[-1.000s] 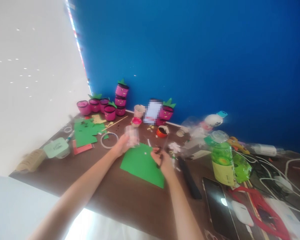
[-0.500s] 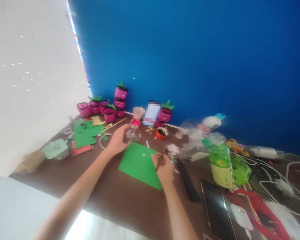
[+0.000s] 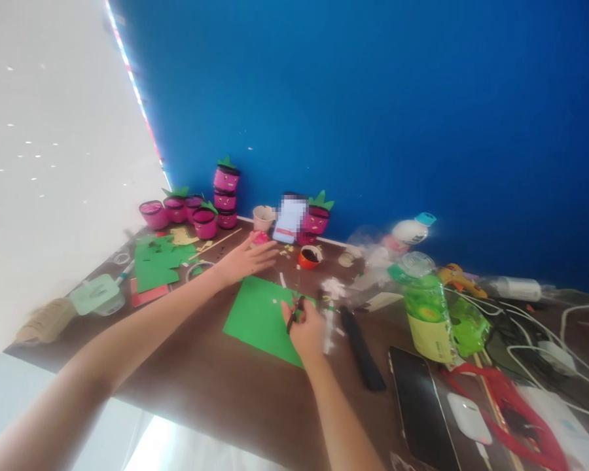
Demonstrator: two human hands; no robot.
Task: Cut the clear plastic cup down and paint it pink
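Head view: the left hand [image 3: 244, 260] has its fingers spread, holding nothing visible. It is over the desk [image 3: 196, 366], fingertips near a small pink-red container [image 3: 260, 237]; contact cannot be told. The right hand [image 3: 308, 330] pinches dark scissors [image 3: 295, 313] by the handles, above the right part of a green sheet [image 3: 255, 320], which lies on the desk between both arms.

Risks (judged): a stray left fingertip could tip the pink-red container or topple the upright phone [image 3: 285, 234] just beyond. If the right hand dips, the blades could nick the sheet.

Containers: an orange pot [image 3: 307, 260], far of the sheet, holds something dark. Far left, several magenta cups [image 3: 205, 224] stand grouped; contents unclear. The interior of the beige cup [image 3: 264, 217] is unreadable. Right: green bottle [image 3: 428, 330], contents uncertain.
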